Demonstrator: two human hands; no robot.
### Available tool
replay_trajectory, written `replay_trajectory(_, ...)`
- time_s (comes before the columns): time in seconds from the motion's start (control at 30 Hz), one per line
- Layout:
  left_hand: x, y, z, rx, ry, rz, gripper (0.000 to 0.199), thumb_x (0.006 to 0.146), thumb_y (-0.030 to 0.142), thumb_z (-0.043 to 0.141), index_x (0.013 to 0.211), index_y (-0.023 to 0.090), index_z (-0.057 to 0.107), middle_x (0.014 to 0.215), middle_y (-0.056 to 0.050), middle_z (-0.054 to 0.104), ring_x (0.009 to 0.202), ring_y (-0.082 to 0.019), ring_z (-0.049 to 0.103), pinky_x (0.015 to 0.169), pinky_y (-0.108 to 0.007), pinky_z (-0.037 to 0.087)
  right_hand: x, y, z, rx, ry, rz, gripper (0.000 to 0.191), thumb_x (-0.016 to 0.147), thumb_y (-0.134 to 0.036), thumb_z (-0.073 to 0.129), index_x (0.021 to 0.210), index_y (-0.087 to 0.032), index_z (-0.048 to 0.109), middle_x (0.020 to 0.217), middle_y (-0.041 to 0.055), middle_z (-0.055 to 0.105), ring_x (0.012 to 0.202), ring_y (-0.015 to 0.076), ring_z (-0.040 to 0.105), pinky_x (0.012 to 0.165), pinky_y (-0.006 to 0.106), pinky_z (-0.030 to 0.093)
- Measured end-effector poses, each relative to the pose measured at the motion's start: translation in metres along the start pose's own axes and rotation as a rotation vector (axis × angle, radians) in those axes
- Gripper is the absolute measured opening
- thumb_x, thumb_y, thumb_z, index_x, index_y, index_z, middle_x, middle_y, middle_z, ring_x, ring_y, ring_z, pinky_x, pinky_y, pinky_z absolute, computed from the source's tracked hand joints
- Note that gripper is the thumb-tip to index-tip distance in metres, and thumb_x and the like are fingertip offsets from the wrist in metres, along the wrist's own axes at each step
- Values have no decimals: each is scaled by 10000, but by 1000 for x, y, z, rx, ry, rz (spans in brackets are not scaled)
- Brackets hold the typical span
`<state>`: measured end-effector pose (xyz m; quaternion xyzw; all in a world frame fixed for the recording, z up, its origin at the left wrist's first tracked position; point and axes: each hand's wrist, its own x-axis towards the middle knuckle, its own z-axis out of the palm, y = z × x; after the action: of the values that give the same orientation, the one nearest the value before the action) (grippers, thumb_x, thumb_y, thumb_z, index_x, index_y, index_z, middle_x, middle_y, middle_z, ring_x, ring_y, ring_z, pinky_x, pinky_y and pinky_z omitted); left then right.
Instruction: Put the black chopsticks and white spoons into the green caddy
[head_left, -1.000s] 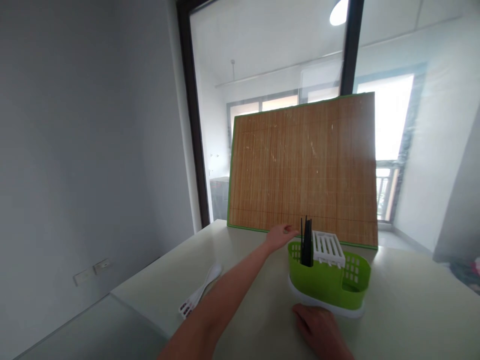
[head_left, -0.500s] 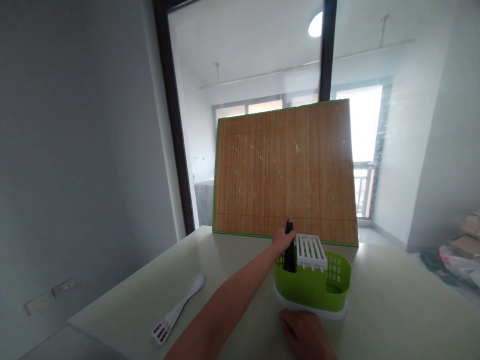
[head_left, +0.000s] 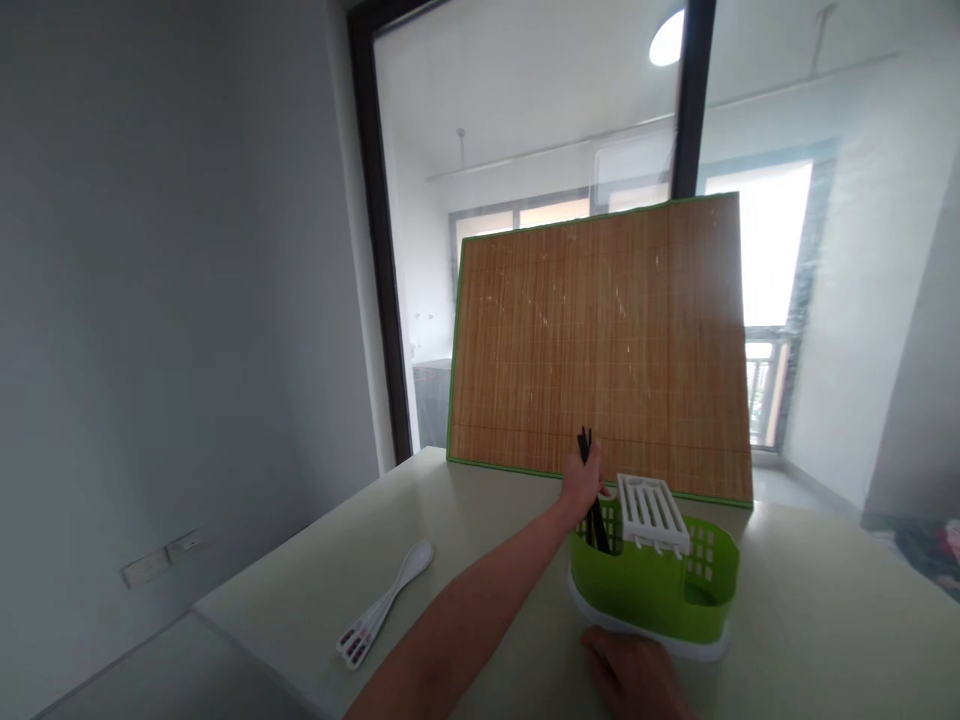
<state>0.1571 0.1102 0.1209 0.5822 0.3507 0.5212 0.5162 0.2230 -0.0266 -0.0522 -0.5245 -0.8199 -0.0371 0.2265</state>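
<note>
Slender black sticks (head_left: 600, 530), upright in the earlier frame, now tilt within the left hand (head_left: 579, 484), which grasps them; their lower ends stay inside the green perforated plastic caddy (head_left: 645, 592), apparently for support. Right hand (head_left: 637, 672): curled beside the caddy, perhaps to steady it; whether it grips is unclear. White slotted rack (head_left: 652, 512): atop.

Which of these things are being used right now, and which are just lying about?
In use:
- black sticks, in the left hand
- green basket they stand in, right hand by its base
- white rack, seemingly part of it

Apparently idle:
- white utensils
- bamboo-look board behind
</note>
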Motion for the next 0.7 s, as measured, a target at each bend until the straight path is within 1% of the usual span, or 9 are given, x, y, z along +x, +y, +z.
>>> replay_trajectory(0.1,11,42,-19,-28,84,132,546,788,714,319,584,208,338,471,86,304,356,-52,320,368,-180,323,-1,2,1,14,-7,-8,214,890,-201,382,873,-253,588,733,-21,687,665,171,650,585,233,376)
replay_trajectory(0.17,16,72,-42,79,150,259,554,812,703,274,622,196,396,496,69,346,374,-59,362,369,-180,312,-2,3,1,22,-3,-10,232,900,-211,368,902,-254,596,745,-16,691,675,175,654,597,236,388)
replay_trajectory(0.23,16,94,-71,422,217,367,571,845,667,254,681,173,489,550,25,457,455,-86,469,428,-195,359,-3,3,1,30,1,-12,249,905,-213,357,929,-251,602,763,-9,695,686,181,658,610,244,401)
replay_trajectory(0.3,11,101,-106,902,258,337,561,880,615,252,784,164,572,686,-31,581,635,-134,579,550,-224,420,-3,2,-1,37,1,-13,259,903,-210,353,936,-247,607,775,-4,698,691,184,660,617,250,413)
replay_trajectory(0.33,7,99,-124,1111,268,269,535,893,587,263,845,172,596,770,-51,618,737,-159,604,617,-241,437,-4,2,-2,39,3,-13,263,902,-209,352,938,-246,610,781,-2,700,697,186,661,620,252,418)
replay_trajectory(0.4,-5,84,-163,1299,297,116,452,900,531,336,930,177,616,882,-81,644,867,-207,609,704,-282,447,-5,1,-4,38,3,-15,270,902,-210,348,934,-245,614,783,0,704,698,185,665,621,250,427)
replay_trajectory(0.5,-30,48,-223,1392,360,-118,377,911,443,396,941,145,625,922,-115,645,888,-229,609,744,-339,464,-5,2,-5,25,0,-21,277,909,-227,340,942,-247,615,800,-3,710,704,182,672,624,244,444)
replay_trajectory(0.57,-47,24,-258,1437,402,-265,336,911,406,429,981,130,608,963,-107,633,887,-210,604,763,-367,478,-6,4,-3,14,-3,-25,280,915,-243,337,963,-254,613,821,-7,713,715,181,676,631,243,457)
replay_trajectory(0.7,-71,-14,-310,1493,457,-482,298,887,355,509,1089,140,552,1059,-67,590,902,-177,589,781,-384,500,-7,10,3,-13,-10,-43,284,911,-259,345,990,-265,617,846,-10,719,729,180,682,642,240,484)
